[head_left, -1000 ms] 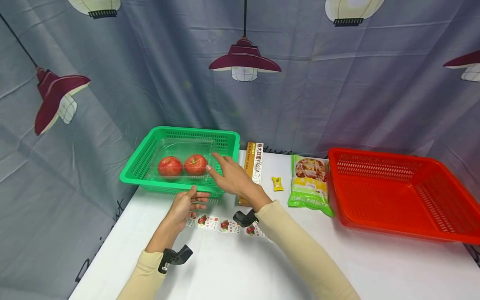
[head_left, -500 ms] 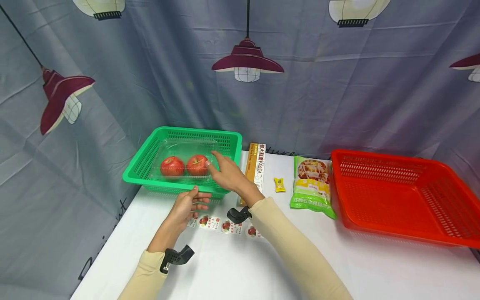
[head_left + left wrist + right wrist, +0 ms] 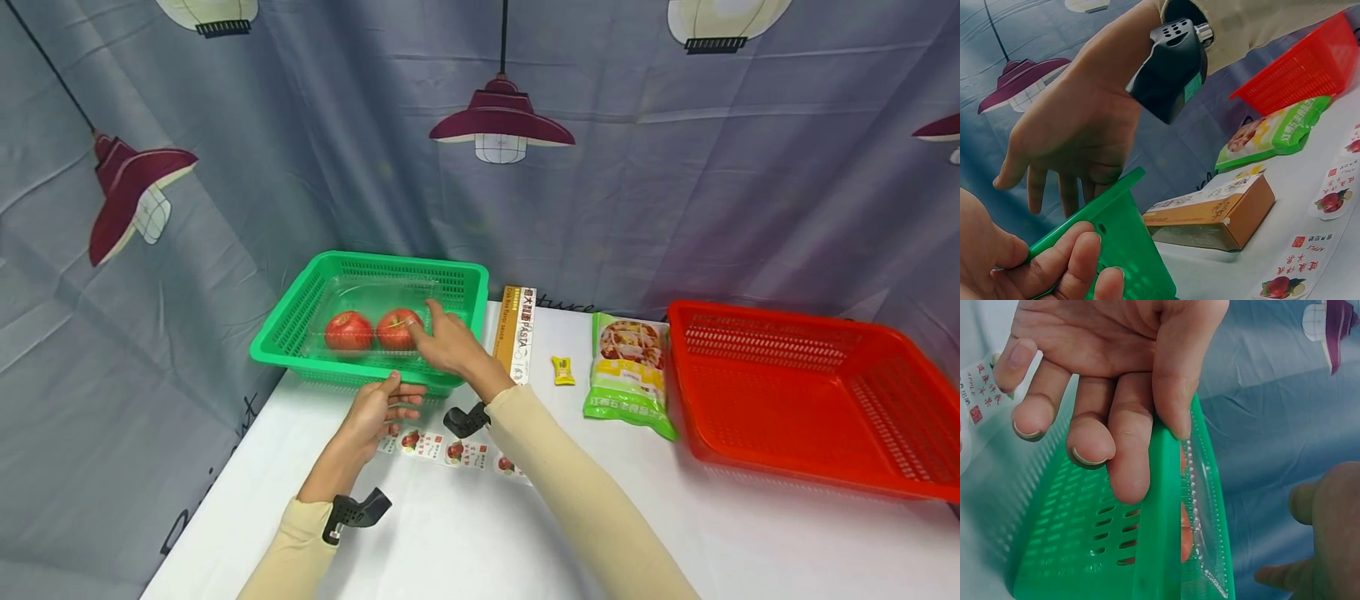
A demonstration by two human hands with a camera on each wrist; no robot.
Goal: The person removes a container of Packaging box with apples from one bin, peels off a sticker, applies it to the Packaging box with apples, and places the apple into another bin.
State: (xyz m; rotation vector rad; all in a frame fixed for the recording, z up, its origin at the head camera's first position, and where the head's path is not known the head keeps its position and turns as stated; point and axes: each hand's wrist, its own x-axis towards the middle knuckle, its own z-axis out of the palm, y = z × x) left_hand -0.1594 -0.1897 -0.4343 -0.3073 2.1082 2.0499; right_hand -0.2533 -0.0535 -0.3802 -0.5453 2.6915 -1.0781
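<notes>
At the front rim of the green basket (image 3: pixel 273 357), my left hand (image 3: pixel 367 412) pinches the edge, thumb over the top and fingers below outside; the right wrist view shows this grip on the rim (image 3: pixel 1159 550). Inside the basket lies a clear plastic container (image 3: pixel 375 293) with two red apples (image 3: pixel 348 332) visible. My right hand (image 3: pixel 452 343) hovers by the container's right side, thumb and index finger extended. I cannot tell whether it touches the plastic. In front of the basket lies a strip of apple-printed labels (image 3: pixel 467 454), partly hidden by my hands.
Right of the green basket lies a pasta box (image 3: pixel 514 329), then a small yellow packet (image 3: pixel 562 371) and a green-and-white food bag (image 3: pixel 630 375). A red basket (image 3: pixel 787 467) stands at the far right. A grey curtain (image 3: pixel 360 183) hangs behind the white table (image 3: pixel 442 533).
My right hand and wrist have shifted slightly left over the container. My left hand stays at the basket rim. The head view has turned a little, so the scene sits slightly further right.
</notes>
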